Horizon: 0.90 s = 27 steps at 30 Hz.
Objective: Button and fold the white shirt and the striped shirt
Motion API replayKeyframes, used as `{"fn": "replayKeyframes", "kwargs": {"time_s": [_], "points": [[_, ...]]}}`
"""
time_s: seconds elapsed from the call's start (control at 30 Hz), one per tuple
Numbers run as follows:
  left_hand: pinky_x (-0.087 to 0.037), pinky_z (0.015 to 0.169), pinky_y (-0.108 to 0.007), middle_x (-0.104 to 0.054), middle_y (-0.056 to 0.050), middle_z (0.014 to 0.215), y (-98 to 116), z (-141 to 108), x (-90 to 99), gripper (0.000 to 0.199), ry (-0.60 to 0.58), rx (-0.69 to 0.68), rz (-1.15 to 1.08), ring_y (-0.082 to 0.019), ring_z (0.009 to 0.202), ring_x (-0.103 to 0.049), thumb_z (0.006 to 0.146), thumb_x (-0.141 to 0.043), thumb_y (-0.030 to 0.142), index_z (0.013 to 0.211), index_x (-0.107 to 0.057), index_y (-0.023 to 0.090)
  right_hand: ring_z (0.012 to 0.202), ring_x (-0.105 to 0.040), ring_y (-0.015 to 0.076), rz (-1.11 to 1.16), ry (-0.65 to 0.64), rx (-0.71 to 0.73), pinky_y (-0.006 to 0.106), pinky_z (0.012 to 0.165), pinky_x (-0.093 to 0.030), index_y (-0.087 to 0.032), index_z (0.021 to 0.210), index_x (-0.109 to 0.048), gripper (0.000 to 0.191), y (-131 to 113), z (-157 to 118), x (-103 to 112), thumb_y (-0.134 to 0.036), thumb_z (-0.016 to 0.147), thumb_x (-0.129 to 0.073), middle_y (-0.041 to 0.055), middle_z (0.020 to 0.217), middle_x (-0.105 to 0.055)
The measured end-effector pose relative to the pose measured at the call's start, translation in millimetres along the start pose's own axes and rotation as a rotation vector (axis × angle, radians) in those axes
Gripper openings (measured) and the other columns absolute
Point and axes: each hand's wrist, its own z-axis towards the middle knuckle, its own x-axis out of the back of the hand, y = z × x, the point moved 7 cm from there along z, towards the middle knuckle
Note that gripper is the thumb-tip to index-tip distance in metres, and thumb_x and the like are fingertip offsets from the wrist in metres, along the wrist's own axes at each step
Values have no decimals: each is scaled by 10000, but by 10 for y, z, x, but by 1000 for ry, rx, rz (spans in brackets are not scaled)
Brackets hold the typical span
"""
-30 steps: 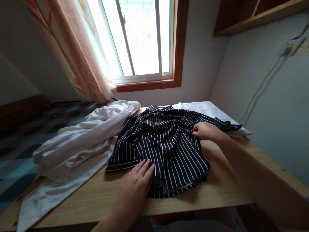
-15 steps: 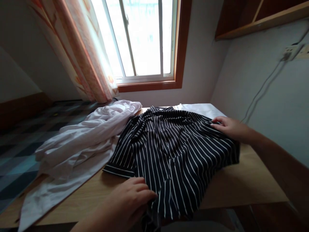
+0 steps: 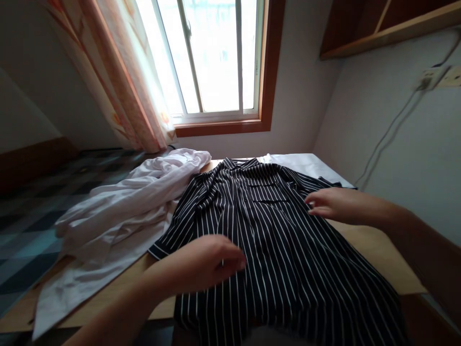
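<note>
A black short-sleeved shirt with white stripes (image 3: 266, 250) lies spread over the table, collar toward the window, its hem hanging over the near edge. Above the left side of its front hovers my left hand (image 3: 216, 262), fingers loosely curled with a gap at the thumb and no cloth between them. My right hand (image 3: 333, 204) is over the shirt's right side, below the sleeve, thumb and fingers slightly apart and holding nothing. Whether either hand brushes the fabric is hard to tell.
Crumpled white cloth (image 3: 129, 202) is heaped along the left side of the wooden table (image 3: 378, 250). Another white cloth (image 3: 302, 163) lies at the back right. A checked bedspread (image 3: 32, 206) is at far left. A cord (image 3: 382, 137) runs down the right wall.
Both hands have let go of the shirt. The bunched front and right side now lie flatter, with the hem down over the near edge. My left hand rose; my right moved slightly lower.
</note>
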Motion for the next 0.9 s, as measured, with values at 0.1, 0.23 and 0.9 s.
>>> {"fn": "replayKeyframes", "kwargs": {"time_s": [0.1, 0.23, 0.9], "points": [[-474, 962, -385, -705, -79, 1079, -451, 397, 266, 296, 350, 152, 239, -226, 1041, -620, 917, -464, 171, 1091, -702, 206, 925, -656, 228, -58, 5, 236, 354, 841, -494, -243, 1038, -733, 236, -483, 375, -155, -254, 889, -551, 67, 1041, -729], [-364, 1117, -433, -566, -169, 1376, -1059, 788, 257, 472, 521, 363, 390, -262, 1290, -499, 898, -378, 81, 1333, -558, 116, 1128, -596, 265, -114, 94, 248, 388, 981, -467, -175, 1178, -683, 397, -757, 913, -517, -70, 856, -477, 128, 1229, -664], [-136, 1182, -595, -226, -102, 1623, -1329, 214, -200, 657, 271, 610, 379, -313, 1507, -150, 970, -338, 583, 1522, -353, 228, 1491, -209, 268, -159, 59, 107, 541, 1197, -113, -242, 1525, -368, 642, -325, 859, -1217, -579, 1000, -218, 83, 1606, -283]]}}
